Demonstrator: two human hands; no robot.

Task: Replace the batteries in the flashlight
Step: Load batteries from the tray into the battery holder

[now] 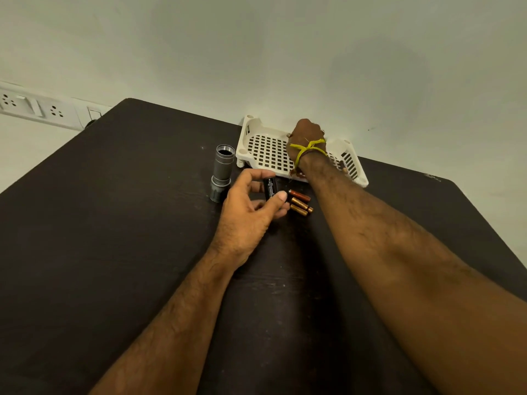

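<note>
A grey flashlight body (221,173) lies on the dark table (114,223), its threaded open end pointing away from me. My left hand (251,209) holds a black battery holder (269,189) between thumb and fingers, just right of the flashlight. Three copper-coloured batteries (300,202) lie side by side on the table right of that hand. My right hand (306,141) reaches into the white slotted tray (265,151) at the far edge; its fingers are hidden behind the hand, so what they touch cannot be seen. A yellow thread circles that wrist.
The table stands against a pale wall. A white socket strip (42,108) runs along the wall at the far left. The table's left and right edges slope away near the frame sides.
</note>
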